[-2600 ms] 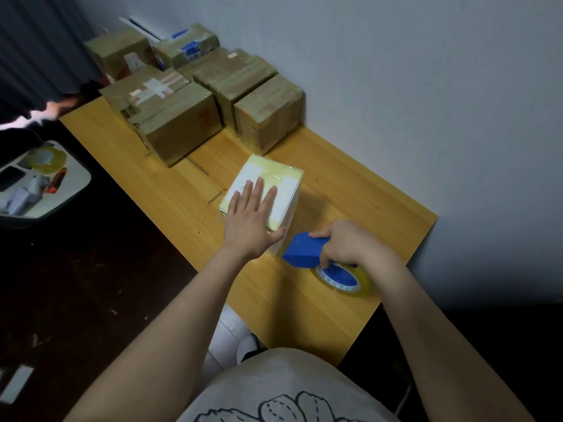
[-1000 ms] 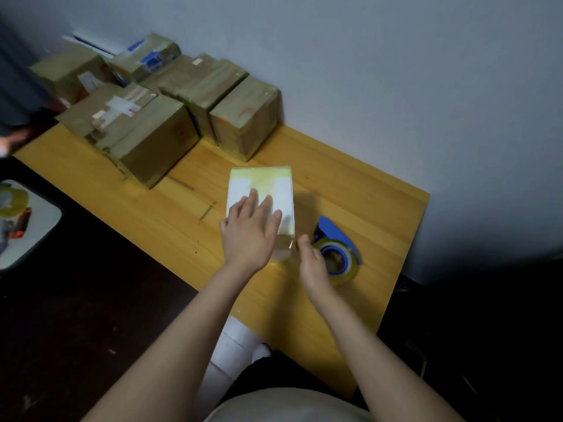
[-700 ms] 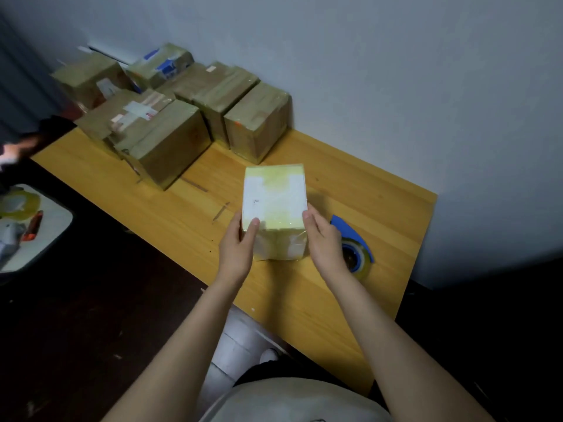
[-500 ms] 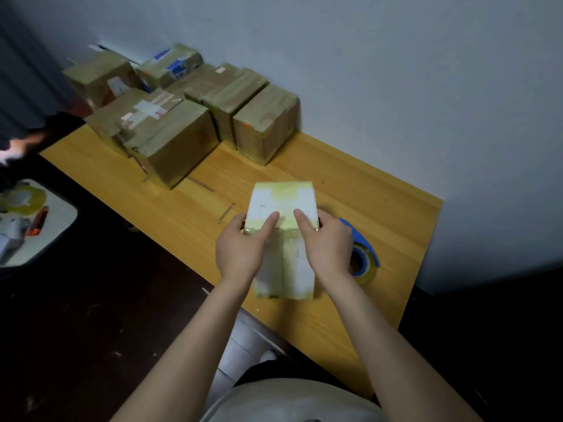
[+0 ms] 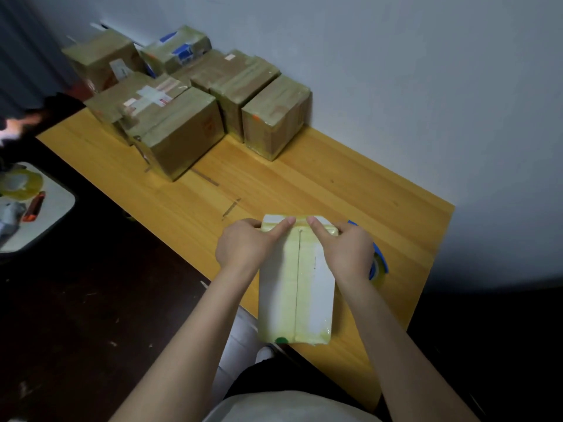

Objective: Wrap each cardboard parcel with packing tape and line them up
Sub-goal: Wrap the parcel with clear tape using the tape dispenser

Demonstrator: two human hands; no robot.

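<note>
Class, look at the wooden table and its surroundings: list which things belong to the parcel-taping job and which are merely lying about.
Job in hand: white cardboard parcel banded with yellowish tape, held by the left hand and right hand; blue tape dispenser; brown taped cardboard parcels by the wall; yellow wooden table.
Lying about: white tray holding a yellowish tape roll and a small orange object.

White parcel: box, yellowish tape bands along centre seam and ends, long face up, tilted. Near end over near edge of table. Far end gripped by left hand and right hand.
Brown parcels: taped, clustered at far left corner.
Dispenser: blue, roll fitted, just right of white parcel, partly hidden.
</note>
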